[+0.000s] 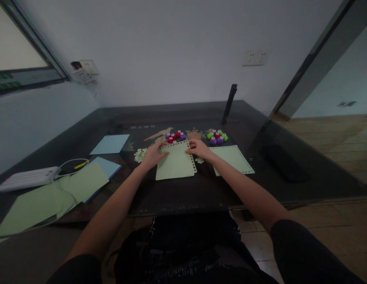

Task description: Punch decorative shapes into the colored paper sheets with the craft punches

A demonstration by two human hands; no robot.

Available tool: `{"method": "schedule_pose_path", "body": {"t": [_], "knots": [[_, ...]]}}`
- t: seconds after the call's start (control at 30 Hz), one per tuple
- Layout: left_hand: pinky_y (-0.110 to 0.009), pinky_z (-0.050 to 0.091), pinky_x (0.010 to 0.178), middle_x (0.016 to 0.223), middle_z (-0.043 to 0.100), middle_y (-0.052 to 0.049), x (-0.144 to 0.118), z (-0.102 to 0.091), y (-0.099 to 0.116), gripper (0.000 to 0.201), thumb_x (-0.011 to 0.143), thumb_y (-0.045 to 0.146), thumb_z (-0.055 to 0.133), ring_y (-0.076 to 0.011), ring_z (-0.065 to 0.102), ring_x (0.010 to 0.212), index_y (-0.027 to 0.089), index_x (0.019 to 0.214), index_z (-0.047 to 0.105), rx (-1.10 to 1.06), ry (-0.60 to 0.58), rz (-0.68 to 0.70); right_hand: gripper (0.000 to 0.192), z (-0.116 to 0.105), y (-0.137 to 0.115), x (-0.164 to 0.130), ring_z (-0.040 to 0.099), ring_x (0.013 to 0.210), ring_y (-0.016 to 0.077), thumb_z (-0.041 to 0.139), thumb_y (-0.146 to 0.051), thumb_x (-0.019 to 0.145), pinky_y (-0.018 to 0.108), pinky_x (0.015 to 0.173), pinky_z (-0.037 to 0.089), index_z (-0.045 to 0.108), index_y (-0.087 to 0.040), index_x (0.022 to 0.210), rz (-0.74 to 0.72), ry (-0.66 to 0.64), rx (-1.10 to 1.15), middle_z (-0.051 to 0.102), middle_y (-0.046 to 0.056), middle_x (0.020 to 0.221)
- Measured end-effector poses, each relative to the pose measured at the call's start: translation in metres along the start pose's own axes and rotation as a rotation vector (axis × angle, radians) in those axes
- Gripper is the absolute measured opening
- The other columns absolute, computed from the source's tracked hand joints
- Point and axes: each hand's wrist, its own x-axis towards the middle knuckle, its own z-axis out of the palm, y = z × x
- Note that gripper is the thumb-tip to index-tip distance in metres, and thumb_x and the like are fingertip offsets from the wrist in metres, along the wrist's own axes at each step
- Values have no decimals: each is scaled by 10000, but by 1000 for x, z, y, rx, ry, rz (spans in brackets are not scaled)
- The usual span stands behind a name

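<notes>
A light green paper sheet with punched holes along its top and right edges lies on the dark table. My left hand rests on its top left corner, fingers spread flat. At the sheet's top right corner my right hand pinches or presses the edge. Just behind the sheet sits a cluster of red and purple hole punches. A second cluster, green and purple, lies to the right. Another punched green sheet lies right of my right forearm.
Blue sheets and more green sheets lie on the left with a white power strip and cable. A dark upright stand is at the back. A black flat object lies at the right.
</notes>
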Motion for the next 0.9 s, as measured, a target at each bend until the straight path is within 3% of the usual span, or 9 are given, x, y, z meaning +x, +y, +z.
{"method": "schedule_pose_path", "body": {"t": [0.27, 0.43, 0.53, 0.63, 0.77, 0.9], "knots": [[-351, 455, 788, 918, 664, -62, 3, -2, -2, 270, 690, 285, 692, -216, 600, 859, 166, 920, 618, -132, 150, -31, 183, -5, -6, -11, 637, 646, 170, 706, -202, 650, 274, 594, 498, 677, -133, 816, 113, -108, 177, 704, 68, 767], [-348, 498, 774, 993, 649, -69, 4, 0, -3, 481, 670, 289, 719, -203, 624, 872, 184, 1107, 546, -433, 205, -96, 190, -7, -12, -13, 648, 657, 173, 721, -192, 647, 296, 631, 523, 697, -129, 825, 125, -68, 216, 716, 75, 782], [-351, 516, 769, 1006, 669, -85, 4, 4, -2, 553, 673, 298, 721, -198, 646, 852, 175, 1166, 504, -671, 179, -180, 202, -10, -13, -13, 650, 676, 169, 729, -197, 641, 306, 662, 532, 697, -131, 829, 110, 1, 274, 719, 77, 799], [-352, 520, 774, 978, 697, -95, 2, 6, 2, 476, 697, 337, 699, -205, 659, 843, 151, 1112, 556, -793, 94, -244, 227, -15, -13, -11, 652, 702, 167, 731, -208, 635, 332, 718, 537, 691, -137, 846, 76, 71, 357, 722, 74, 832], [-348, 519, 753, 920, 718, -100, -1, 7, 7, 448, 650, 451, 719, -221, 660, 806, 123, 950, 661, -780, -22, -280, 304, -19, -12, -8, 657, 750, 178, 738, -236, 622, 364, 774, 533, 679, -139, 904, 28, 147, 420, 722, 70, 887], [-338, 515, 683, 821, 725, -88, -4, 6, 9, 425, 617, 505, 727, -223, 651, 738, 131, 815, 687, -722, -32, -308, 314, -19, -15, -9, 659, 771, 180, 739, -233, 623, 366, 791, 529, 675, -140, 915, 29, 169, 444, 718, 80, 913]]}}
